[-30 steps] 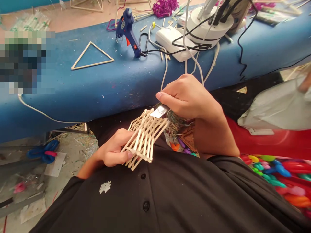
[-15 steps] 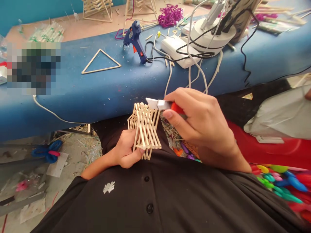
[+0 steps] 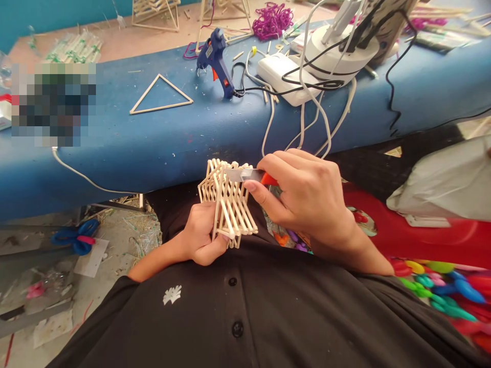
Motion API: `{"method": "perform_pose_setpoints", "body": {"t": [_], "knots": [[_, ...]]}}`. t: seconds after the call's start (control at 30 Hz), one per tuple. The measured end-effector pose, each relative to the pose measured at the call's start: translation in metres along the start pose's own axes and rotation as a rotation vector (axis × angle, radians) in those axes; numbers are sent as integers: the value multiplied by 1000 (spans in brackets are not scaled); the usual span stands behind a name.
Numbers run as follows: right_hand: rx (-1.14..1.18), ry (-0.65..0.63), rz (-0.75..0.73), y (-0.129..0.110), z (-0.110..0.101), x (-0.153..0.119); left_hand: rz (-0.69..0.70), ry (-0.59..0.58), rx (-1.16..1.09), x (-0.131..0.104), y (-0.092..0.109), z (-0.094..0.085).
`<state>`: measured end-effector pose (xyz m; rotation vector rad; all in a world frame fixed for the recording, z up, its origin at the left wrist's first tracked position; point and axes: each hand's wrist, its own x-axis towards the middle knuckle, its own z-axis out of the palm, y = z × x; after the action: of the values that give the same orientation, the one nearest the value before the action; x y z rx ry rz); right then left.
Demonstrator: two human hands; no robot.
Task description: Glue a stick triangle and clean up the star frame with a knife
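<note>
Stick frame (image 3: pixel 231 200) is pinched by left hand (image 3: pixel 205 232); cutter (image 3: pixel 247 175), at one o'clock, by right hand (image 3: pixel 305 191). Sticks (image 3: pixel 226 215) could be split by overpressing.

A black cloth shirt (image 3: pixel 291 306) with short sleeves (image 3: pixel 118 296) is worn, marked by a white, many-lobed, leaf-shaped emblem (image 3: pixel 172 295). Right of that emblem, two round black buttons (image 3: pixel 237 328) line a straight black front placket (image 3: pixel 248 306); beyond the emblem, black cloth legwear (image 3: pixel 174 204) shows.

The stick lattice (image 3: pixel 231 207) is before the table (image 3: pixel 153 148), where 1 stick triangle (image 3: pixel 161 107) lies left of the hot-glue gun (image 3: pixel 222 64).
</note>
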<state>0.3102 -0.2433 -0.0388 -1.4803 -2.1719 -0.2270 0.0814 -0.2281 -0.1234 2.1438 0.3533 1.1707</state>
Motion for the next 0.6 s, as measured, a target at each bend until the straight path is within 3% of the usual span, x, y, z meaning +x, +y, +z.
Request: {"method": "perform_pose_setpoints", "body": {"t": [0.3, 0.47, 0.6], "knots": [[23, 14, -19, 4, 2, 0, -86, 1, -179, -8, -7, 1], [74, -45, -23, 9, -4, 3, -192, 28, -252, -14, -7, 3], [241, -109, -24, 25, -7, 10, -296, 38, -393, -13, -1, -1]]}}
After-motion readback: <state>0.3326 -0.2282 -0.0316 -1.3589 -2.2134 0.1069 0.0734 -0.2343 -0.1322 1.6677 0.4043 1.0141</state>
